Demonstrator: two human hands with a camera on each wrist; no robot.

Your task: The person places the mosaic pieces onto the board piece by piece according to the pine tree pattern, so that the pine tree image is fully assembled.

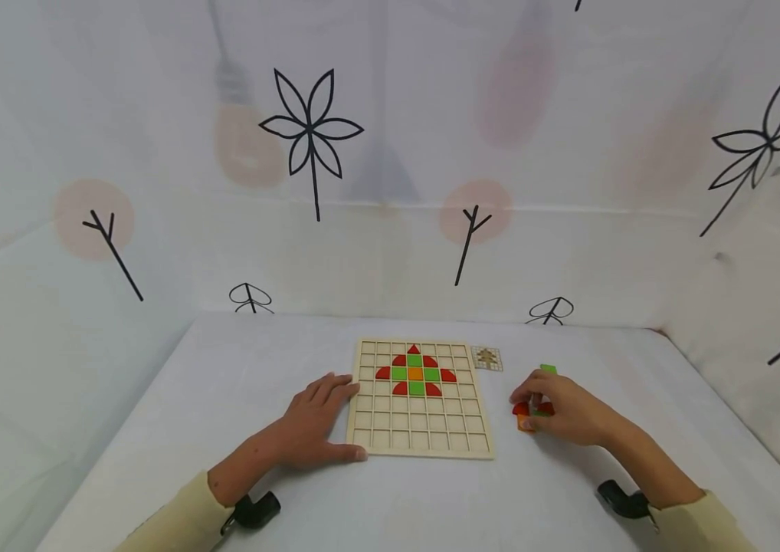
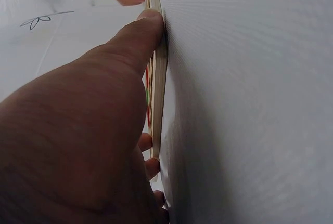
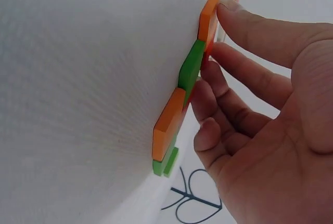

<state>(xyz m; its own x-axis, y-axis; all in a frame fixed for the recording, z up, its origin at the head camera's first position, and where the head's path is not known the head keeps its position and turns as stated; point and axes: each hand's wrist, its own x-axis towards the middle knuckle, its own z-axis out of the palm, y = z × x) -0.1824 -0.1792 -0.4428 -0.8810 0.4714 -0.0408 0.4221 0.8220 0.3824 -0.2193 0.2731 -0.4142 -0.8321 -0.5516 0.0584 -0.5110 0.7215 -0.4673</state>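
In the head view a light wooden grid board (image 1: 420,422) lies flat, with red, green and orange tiles (image 1: 415,374) set in its upper cells as a stepped figure. My left hand (image 1: 314,425) rests at the board's left side, fingertips against that edge and thumb along the lower left corner. To the right of the board, my right hand (image 1: 569,406) bends over a group of loose tiles. Its thumb touches an orange tile (image 3: 208,16), and the index fingertip is close to a red tile (image 1: 520,409). A green tile (image 3: 191,68) and another orange tile (image 3: 169,122) lie beside them.
A small pattern card (image 1: 487,358) showing a brown figure lies beside the board's upper right corner. Beyond my right hand is a light green tile (image 1: 548,369). White cloth (image 1: 431,498) covers the table, and printed cloth walls (image 1: 390,253) rise at the back and sides.
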